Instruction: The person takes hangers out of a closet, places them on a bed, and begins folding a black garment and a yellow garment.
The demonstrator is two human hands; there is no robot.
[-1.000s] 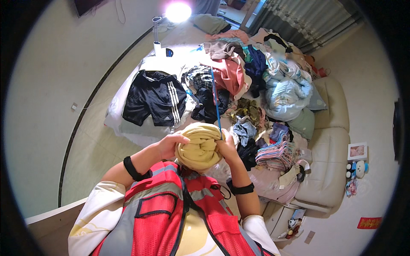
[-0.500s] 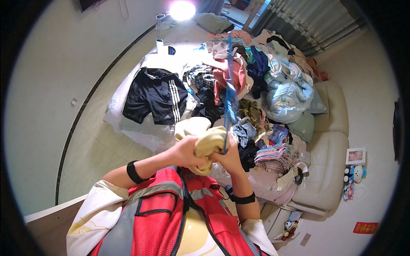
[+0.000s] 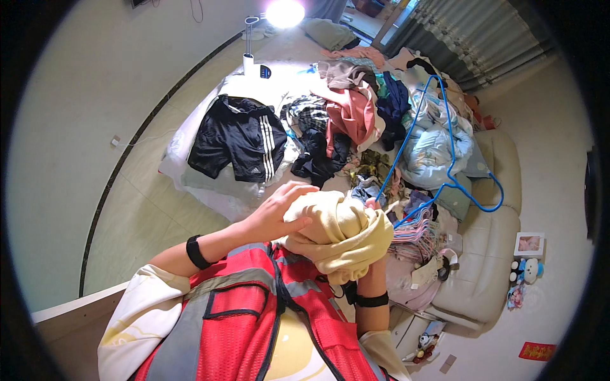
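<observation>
A pale yellow garment [image 3: 343, 232] is bunched up in front of my chest and draped over my right hand [image 3: 372, 204]. Only a fingertip or two of that hand shows past the cloth, at the blue clothes hanger [image 3: 452, 185], which it grips. The hanger sticks up and to the right of the garment, its hook pointing right. My left hand [image 3: 279, 211] lies against the garment's left side, fingers stretched out and thumb apart, touching the cloth without closing on it. Black shorts with white side stripes [image 3: 238, 140] are spread flat on the bed beyond my hands.
Heaped clothes [image 3: 352, 114] cover the bed's middle, beside a light blue quilt [image 3: 429, 152]. Stacked hangers [image 3: 416, 235] lie to the right, near a cream leather sofa [image 3: 480, 241]. A lit lamp [image 3: 248, 63] stands at the bed's far left.
The hanger has swung from upright and edge-on to leaning right, its full outline showing. The garment now covers most of my right hand, and my left hand has loosened and spread its fingers.
</observation>
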